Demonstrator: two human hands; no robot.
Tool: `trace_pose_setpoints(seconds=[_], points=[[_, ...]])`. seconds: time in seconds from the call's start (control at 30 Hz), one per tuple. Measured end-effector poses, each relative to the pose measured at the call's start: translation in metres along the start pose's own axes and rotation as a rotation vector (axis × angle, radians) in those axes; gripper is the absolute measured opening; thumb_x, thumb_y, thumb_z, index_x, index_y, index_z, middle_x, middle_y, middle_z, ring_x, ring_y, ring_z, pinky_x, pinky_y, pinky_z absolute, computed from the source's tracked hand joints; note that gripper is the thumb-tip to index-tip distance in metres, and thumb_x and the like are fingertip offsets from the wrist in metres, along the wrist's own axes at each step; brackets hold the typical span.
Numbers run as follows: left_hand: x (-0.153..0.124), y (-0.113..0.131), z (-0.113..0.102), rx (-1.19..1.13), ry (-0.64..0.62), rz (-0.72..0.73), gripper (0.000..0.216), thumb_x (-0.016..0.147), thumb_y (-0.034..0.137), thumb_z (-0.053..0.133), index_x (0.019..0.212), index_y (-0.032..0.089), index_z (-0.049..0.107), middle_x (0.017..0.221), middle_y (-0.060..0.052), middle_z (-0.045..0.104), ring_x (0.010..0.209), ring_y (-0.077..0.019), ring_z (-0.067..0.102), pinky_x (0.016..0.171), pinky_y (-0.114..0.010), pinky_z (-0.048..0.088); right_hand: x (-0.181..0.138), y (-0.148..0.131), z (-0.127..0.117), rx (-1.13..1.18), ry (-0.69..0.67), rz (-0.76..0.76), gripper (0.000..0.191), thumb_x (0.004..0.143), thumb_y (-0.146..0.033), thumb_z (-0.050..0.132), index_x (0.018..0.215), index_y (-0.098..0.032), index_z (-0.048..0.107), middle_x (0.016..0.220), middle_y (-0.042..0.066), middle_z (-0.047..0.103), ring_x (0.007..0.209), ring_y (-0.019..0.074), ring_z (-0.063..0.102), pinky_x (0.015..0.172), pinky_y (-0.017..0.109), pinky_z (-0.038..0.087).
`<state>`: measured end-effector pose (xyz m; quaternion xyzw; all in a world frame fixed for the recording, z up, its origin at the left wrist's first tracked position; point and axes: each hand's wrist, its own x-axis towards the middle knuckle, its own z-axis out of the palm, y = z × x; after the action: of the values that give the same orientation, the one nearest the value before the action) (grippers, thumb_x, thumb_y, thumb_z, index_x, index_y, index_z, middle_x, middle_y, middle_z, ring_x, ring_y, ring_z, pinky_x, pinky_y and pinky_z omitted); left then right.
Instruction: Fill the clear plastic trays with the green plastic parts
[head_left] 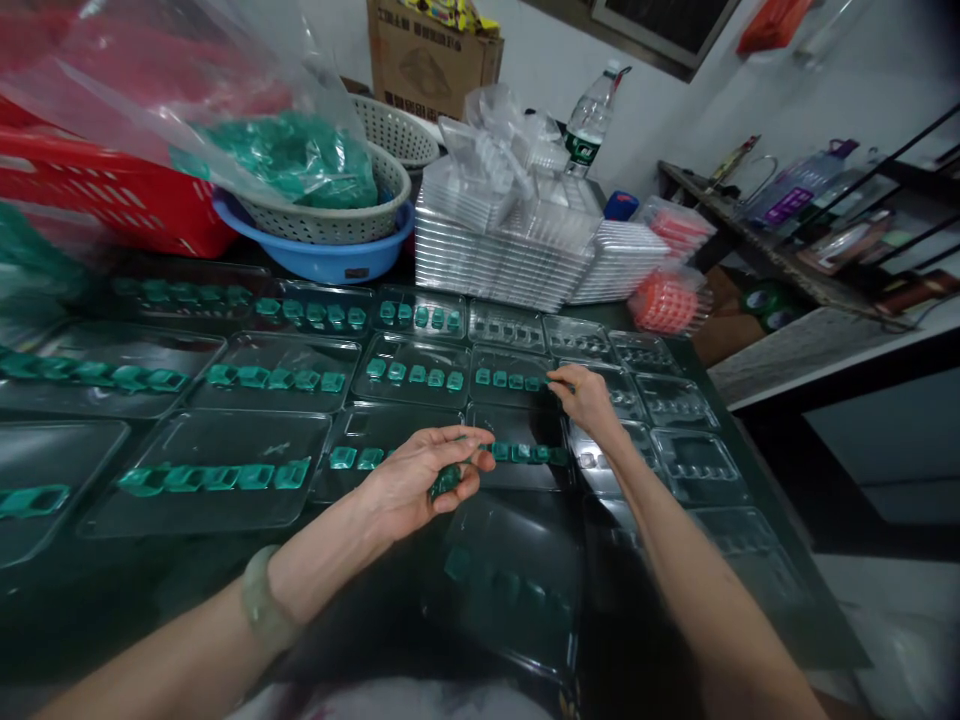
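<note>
Several clear plastic blister trays [255,450] lie in rows on a dark table, most with a line of small green pieces [274,379] set in their pockets. My left hand [420,480] is palm up and cupped over the middle of the table, with its fingers closed on a few green pieces [448,481]. My right hand [585,395] reaches further out, thumb and forefinger pinched at the right end of a row of green pieces in a tray [514,378]. What the pinch holds is too small to see. The trays to the right [671,400] have bare pockets.
At the back stand a stack of clear trays [487,250], a blue basin [322,262] holding a perforated basket, a plastic bag of green pieces [292,155], a red crate [112,195], a cardboard box and a water bottle [590,125]. Bags of orange pieces [667,300] lie right.
</note>
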<state>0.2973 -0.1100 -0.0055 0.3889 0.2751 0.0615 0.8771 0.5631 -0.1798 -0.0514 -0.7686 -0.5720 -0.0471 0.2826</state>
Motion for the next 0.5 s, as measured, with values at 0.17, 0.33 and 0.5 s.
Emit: trace_pose_setpoints(seconds=[0.17,0.33,0.5], points=[[0.001,-0.0009,-0.0016,0.008,-0.021,0.015,0.024,0.071,0.025,0.055,0.092,0.012,0.058,0.076,-0.007,0.055,0.045,-0.005,0.041,0.035,-0.017,0.018,0.0038,0.0011,0.0013,-0.012,0.015,0.037,0.016,0.071,-0.024,0.053,0.082,-0.02,0.065,0.078,0.005,0.066,0.071,0.0187,0.059,0.066,0.031,0.044],[0.001,-0.0012,-0.0055,0.018,-0.021,0.02,0.023,0.072,0.026,0.054,0.09,0.012,0.059,0.073,-0.005,0.053,0.043,-0.0041,0.039,0.035,-0.018,0.017,0.0037,0.005,0.0044,-0.002,0.029,0.06,0.018,0.072,-0.027,0.052,0.082,-0.017,0.064,0.073,0.004,0.066,0.063,0.0159,0.058,0.06,0.027,0.044],[0.0019,-0.0008,-0.0054,0.016,0.013,0.01,0.023,0.07,0.025,0.055,0.089,0.013,0.061,0.072,-0.005,0.054,0.045,-0.0047,0.041,0.035,-0.017,0.019,-0.0001,0.008,0.0012,-0.06,0.017,0.029,0.015,0.07,-0.026,0.055,0.08,-0.019,0.064,0.079,0.004,0.066,0.074,0.019,0.058,0.07,0.032,0.041]])
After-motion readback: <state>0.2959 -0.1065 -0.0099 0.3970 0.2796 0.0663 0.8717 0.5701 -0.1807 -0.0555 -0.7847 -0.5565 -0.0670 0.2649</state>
